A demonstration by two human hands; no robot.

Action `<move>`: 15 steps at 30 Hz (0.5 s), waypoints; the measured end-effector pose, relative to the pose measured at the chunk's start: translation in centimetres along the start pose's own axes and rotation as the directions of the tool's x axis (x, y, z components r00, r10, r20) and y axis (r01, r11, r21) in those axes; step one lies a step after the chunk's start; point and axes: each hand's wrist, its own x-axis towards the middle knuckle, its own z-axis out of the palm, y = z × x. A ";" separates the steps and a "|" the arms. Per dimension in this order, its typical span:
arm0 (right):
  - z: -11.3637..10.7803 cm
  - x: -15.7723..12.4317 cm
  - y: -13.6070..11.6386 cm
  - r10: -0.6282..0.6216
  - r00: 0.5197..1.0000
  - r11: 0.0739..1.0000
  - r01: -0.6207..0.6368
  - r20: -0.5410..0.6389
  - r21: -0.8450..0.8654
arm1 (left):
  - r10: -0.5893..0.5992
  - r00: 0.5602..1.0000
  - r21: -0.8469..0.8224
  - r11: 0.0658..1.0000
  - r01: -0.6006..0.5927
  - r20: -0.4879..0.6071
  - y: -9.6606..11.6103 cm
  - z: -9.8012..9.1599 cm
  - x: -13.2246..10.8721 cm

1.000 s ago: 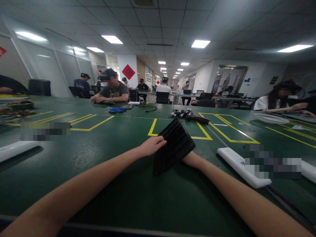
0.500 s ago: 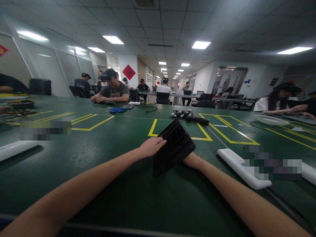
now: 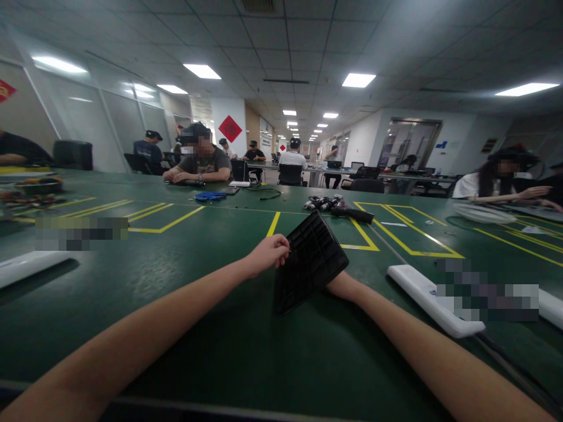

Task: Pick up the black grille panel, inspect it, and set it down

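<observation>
A flat black plastic tray [image 3: 311,261] with raised ribs that form compartments is held tilted in front of me, above the green table. My right hand [image 3: 343,287] grips it from behind at the lower right, its fingers hidden by the tray. By the tray's left edge, my left hand [image 3: 270,255] is closed, thumb and fingertips pinched together. A tiny yellowish speck shows at those fingertips, too small to name.
White power strips lie to the right [image 3: 433,299] and far left [image 3: 33,266]. Beyond the tray are a heap of metal parts [image 3: 323,203], a black cylinder [image 3: 354,214] and a blue item [image 3: 211,196]. Yellow tape marks the green table [image 3: 189,334]. Other people sit around.
My left hand has shifted slightly left and up, off the tray's edge, with its fingers now pinched. The tray and my right hand have stayed in place.
</observation>
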 end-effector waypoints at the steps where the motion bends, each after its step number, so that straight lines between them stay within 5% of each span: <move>1: 0.0 0.0 0.0 -0.018 1.000 1.000 0.017 -0.005 -0.012 | -0.069 0.997 -0.165 0.984 0.064 -0.022 0.1 -0.2 0.1; 4: -0.1 0.1 -0.1 -0.039 0.999 0.998 0.039 0.002 -0.040 | -0.262 0.965 -0.518 0.826 0.223 -0.001 0.4 -0.8 0.2; 6: -0.1 0.1 -0.2 -0.024 1.000 0.999 0.025 0.011 -0.032 | -0.278 0.960 -0.517 0.819 0.249 0.022 0.4 -1.0 0.2; 10: -0.1 0.0 0.0 0.009 1.000 1.000 -0.009 0.009 0.004 | -0.097 0.993 -0.081 0.991 0.102 0.067 -0.1 -1.1 0.0; 15: -0.1 -0.1 -0.1 0.028 0.999 0.998 -0.029 0.017 0.052 | 0.056 0.988 0.355 0.929 -0.105 0.147 -0.9 -0.8 0.1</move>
